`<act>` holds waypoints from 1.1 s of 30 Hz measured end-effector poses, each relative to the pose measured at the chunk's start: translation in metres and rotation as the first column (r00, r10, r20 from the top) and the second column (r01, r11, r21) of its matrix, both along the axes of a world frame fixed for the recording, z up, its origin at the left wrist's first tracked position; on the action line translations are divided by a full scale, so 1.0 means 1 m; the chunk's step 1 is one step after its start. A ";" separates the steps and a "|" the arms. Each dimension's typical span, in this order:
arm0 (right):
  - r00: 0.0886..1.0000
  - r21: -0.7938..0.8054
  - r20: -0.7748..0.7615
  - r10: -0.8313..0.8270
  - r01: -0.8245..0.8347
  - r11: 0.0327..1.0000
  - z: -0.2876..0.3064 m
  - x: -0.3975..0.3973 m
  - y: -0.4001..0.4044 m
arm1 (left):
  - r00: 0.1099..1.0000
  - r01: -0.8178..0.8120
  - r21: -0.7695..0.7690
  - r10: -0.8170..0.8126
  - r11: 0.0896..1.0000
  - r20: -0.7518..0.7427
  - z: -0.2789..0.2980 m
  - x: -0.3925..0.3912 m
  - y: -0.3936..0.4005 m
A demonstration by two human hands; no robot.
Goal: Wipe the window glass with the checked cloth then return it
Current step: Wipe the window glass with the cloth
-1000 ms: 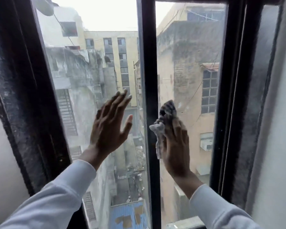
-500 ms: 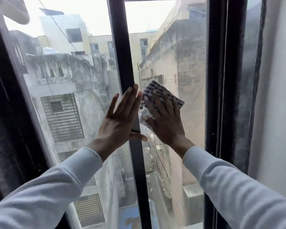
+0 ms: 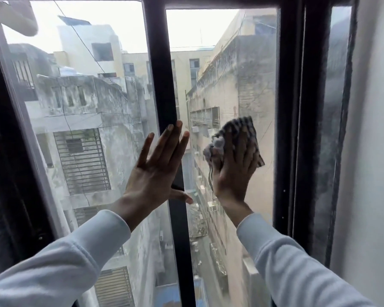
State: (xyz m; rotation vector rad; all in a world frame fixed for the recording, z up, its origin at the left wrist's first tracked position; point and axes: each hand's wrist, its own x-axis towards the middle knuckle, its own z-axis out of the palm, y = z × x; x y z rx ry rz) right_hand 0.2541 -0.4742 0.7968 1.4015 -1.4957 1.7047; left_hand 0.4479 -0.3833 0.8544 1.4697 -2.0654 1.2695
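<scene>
Checked cloth (image 3: 242,129) under right hand (image 3: 233,171) | on window glass (image 3: 237,69)

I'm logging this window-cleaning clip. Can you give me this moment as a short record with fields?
left hand: open, flat, fingers over the centre bar
right hand: presses the checked cloth to the right pane
cloth: bunched, partly under the fingers
left pane: no cloth on it
sleeves: pale, long
outside: buildings, alley below

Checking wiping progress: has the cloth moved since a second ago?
Yes. The cloth, pressed to the glass by the right hand, has slid right, away from the black middle bar it earlier touched.
</scene>
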 end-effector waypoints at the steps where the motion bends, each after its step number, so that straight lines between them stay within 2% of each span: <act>1: 0.985 0.045 0.172 -0.001 -0.007 0.999 -0.020 0.006 0.006 | 1.000 -0.003 -0.001 0.003 1.000 0.000 0.001 -0.001 0.000; 2: 0.971 0.091 0.240 -0.003 -0.019 0.996 -0.043 0.016 0.013 | 1.000 -0.006 -0.002 0.006 1.000 0.001 0.001 -0.002 0.001; 3: 0.981 0.128 0.192 0.008 -0.034 0.991 -0.064 0.027 0.023 | 1.000 -0.012 0.000 0.012 1.000 0.004 0.002 -0.002 0.001; 5: 0.987 0.138 -0.116 0.113 -0.097 0.986 -0.085 0.037 0.027 | 1.000 -0.017 0.002 0.017 1.000 0.011 0.002 -0.002 0.002; 7: 0.911 0.040 -0.393 0.127 -0.121 0.992 -0.050 0.020 0.011 | 1.000 -0.005 0.016 0.005 1.000 0.004 0.002 -0.002 0.002; 8: 0.890 -0.002 -0.446 0.100 -0.113 0.994 -0.027 0.010 0.004 | 1.000 -0.002 0.016 0.002 1.000 0.004 0.002 -0.002 0.002; 9: 0.905 -0.040 -0.420 0.068 -0.093 0.995 -0.010 0.000 -0.001 | 1.000 -0.005 0.006 0.005 1.000 0.007 0.002 -0.002 0.002; 10: 0.948 -0.058 -0.314 0.046 -0.067 0.996 -0.001 -0.009 -0.005 | 1.000 -0.013 -0.002 0.013 1.000 0.008 0.002 -0.001 0.003; 12: 1.000 -0.011 0.002 0.026 -0.026 1.000 -0.019 -0.017 -0.002 | 1.000 -0.016 -0.009 0.016 1.000 0.010 0.000 -0.001 0.004; 13: 0.996 0.016 0.087 0.035 -0.036 0.999 -0.039 -0.016 0.004 | 1.000 -0.012 -0.015 0.012 1.000 0.012 -0.001 -0.001 0.004; 14: 0.996 0.053 0.073 0.050 -0.054 0.997 -0.063 -0.011 0.010 | 1.000 -0.010 -0.017 0.010 1.000 0.015 -0.001 -0.001 0.003; 17: 0.955 0.156 -0.272 0.114 -0.073 0.985 -0.092 0.003 0.022 | 1.000 0.004 -0.027 -0.003 1.000 0.015 -0.001 -0.001 0.002; 19: 0.905 0.060 -0.420 0.072 -0.051 0.997 -0.051 0.007 0.013 | 1.000 0.031 -0.033 -0.031 0.999 0.005 -0.001 -0.002 0.000; 21: 0.894 -0.070 -0.446 0.033 -0.071 0.995 0.002 0.009 0.000 | 0.999 0.039 -0.052 -0.039 0.998 0.011 -0.003 -0.001 -0.002; 23: 0.929 -0.150 -0.370 -0.014 -0.045 0.988 0.043 -0.004 -0.012 | 0.999 0.035 -0.072 -0.034 0.997 0.023 -0.003 -0.001 -0.003; 24: 0.955 -0.137 -0.294 -0.031 -0.010 0.990 0.048 -0.011 -0.015 | 0.999 0.035 -0.069 -0.033 0.997 0.025 -0.003 -0.001 -0.004; 26: 0.999 -0.063 -0.038 -0.039 0.037 0.997 0.033 -0.019 -0.010 | 0.999 0.036 -0.060 -0.036 0.998 0.013 -0.004 -0.001 -0.003; 28: 0.980 0.023 0.199 -0.008 0.004 1.000 -0.001 -0.015 0.006 | 1.000 0.022 -0.035 -0.022 0.999 -0.004 -0.004 -0.003 0.000; 30: 0.962 0.069 0.260 0.077 -0.099 0.993 -0.037 0.000 0.026 | 0.999 0.013 -0.008 -0.013 1.000 -0.033 -0.003 -0.007 0.004; 31: 0.942 0.083 0.288 0.170 -0.201 0.976 -0.049 0.008 0.036 | 0.998 0.016 -0.005 -0.016 1.000 -0.053 -0.002 -0.009 0.007; 32: 0.886 0.083 0.371 0.279 -0.331 0.940 -0.050 0.013 0.047 | 0.996 0.033 -0.005 -0.033 0.999 -0.080 -0.001 -0.011 0.012; 33: 0.770 0.035 0.517 0.375 -0.456 0.889 -0.041 0.015 0.060 | 0.990 0.065 -0.012 -0.066 0.998 -0.121 0.000 -0.014 0.017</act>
